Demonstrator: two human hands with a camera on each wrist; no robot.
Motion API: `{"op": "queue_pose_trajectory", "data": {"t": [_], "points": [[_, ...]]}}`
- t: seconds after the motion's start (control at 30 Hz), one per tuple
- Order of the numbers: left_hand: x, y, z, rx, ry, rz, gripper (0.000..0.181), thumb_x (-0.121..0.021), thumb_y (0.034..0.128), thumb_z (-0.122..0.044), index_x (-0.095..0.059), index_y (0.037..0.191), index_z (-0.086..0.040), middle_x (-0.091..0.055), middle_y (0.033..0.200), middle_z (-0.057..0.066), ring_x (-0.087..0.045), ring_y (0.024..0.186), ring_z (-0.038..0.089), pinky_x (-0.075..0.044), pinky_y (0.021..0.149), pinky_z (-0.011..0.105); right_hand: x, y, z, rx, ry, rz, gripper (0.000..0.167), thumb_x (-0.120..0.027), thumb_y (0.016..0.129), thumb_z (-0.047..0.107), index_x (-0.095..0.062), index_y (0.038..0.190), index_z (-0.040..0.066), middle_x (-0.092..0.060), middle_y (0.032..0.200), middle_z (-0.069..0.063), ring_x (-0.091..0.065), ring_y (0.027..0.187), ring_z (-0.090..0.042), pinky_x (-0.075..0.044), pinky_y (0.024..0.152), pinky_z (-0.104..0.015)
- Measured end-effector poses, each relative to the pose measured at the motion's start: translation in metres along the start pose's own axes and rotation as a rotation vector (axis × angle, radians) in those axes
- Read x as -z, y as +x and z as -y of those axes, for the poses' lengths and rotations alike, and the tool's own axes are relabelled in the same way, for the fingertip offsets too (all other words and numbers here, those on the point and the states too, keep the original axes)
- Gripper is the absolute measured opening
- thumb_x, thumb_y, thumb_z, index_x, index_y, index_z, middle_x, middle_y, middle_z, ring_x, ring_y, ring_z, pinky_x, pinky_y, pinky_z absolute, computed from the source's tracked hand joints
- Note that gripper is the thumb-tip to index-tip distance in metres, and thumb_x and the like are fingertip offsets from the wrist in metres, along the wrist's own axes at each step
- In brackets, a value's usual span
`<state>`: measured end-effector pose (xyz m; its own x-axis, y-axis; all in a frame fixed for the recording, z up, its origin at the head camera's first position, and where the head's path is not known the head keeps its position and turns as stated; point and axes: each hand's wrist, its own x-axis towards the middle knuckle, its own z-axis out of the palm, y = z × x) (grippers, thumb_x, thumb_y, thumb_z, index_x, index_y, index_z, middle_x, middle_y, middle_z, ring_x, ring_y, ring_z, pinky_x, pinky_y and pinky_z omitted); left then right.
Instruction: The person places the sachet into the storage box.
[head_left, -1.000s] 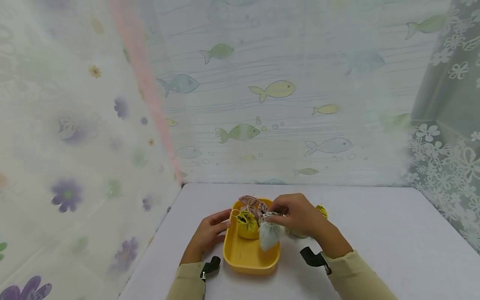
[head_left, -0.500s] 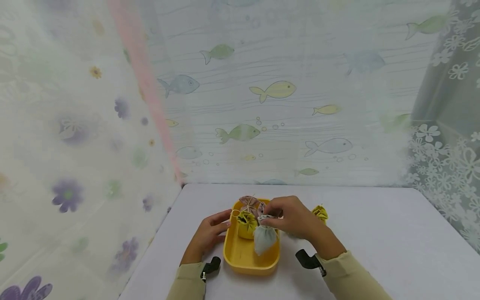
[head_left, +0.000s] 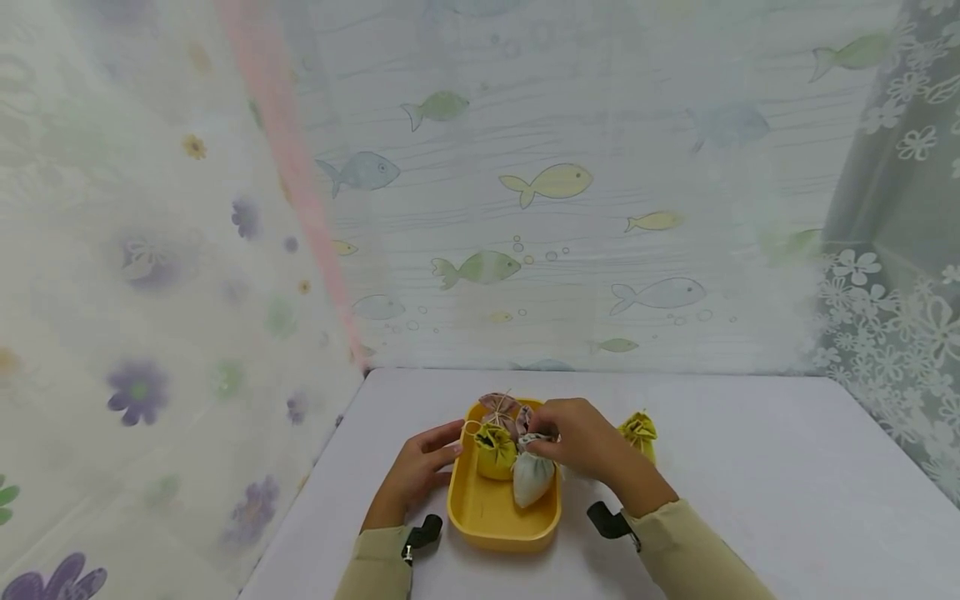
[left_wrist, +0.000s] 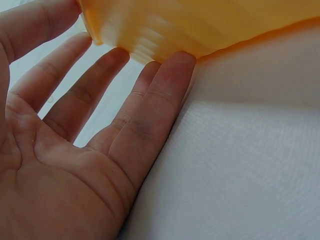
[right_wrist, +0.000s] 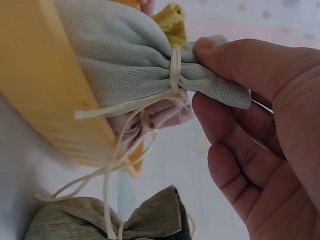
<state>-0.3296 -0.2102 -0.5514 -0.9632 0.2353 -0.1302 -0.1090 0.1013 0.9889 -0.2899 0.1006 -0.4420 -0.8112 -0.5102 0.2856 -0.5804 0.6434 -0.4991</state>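
Observation:
A yellow tray (head_left: 480,521) holds a yellow pouch (head_left: 495,454) and pinkish pouches (head_left: 498,410) at its far end. My right hand (head_left: 588,442) pinches the gathered neck of a pale blue-grey pouch (head_left: 533,481), which hangs low inside the tray's right side. The right wrist view shows thumb and forefinger on the pale pouch's (right_wrist: 120,57) cloth top, just past its cord. My left hand (head_left: 416,467) touches the tray's left wall; in the left wrist view its extended fingertips rest against the tray (left_wrist: 165,30).
Right of the tray stands another yellow pouch (head_left: 639,432), partly behind my right forearm. A dark grey-green pouch (right_wrist: 75,220) lies beside the tray in the right wrist view. A fish-print curtain (head_left: 555,250) hangs behind the white table (head_left: 750,467).
My right hand has moved left and slightly down with the pale pouch, which now sits lower in the tray. More of the outside yellow pouch shows. The left hand stays at the tray.

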Motion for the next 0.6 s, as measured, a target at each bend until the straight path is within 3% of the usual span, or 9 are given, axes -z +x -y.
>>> {"op": "queue_pose_trajectory", "data": {"t": [0.23,0.6], "points": [[-0.001,-0.001,-0.002,0.008,-0.01,0.0,0.07,-0.083,0.0849,-0.047,-0.058,0.148,-0.028,-0.053,0.156,0.005,-0.064,0.127,0.026,-0.061,0.095,0.041,-0.009,0.003,-0.004,-0.023,-0.082,0.03,0.014,-0.083,0.089,0.029,-0.069,0.089,0.027,-0.062,0.081,0.018,-0.055,0.072,-0.004,-0.05,0.066,-0.023],[-0.001,-0.002,-0.002,0.005,-0.002,-0.005,0.069,-0.082,0.0853,-0.047,-0.058,0.148,-0.028,-0.054,0.155,0.005,-0.065,0.127,0.025,-0.061,0.094,0.041,-0.015,0.002,-0.006,-0.037,-0.057,0.039,0.015,-0.082,0.089,0.035,-0.07,0.094,0.027,-0.062,0.082,0.019,-0.056,0.074,-0.004,-0.05,0.065,-0.023]]}}
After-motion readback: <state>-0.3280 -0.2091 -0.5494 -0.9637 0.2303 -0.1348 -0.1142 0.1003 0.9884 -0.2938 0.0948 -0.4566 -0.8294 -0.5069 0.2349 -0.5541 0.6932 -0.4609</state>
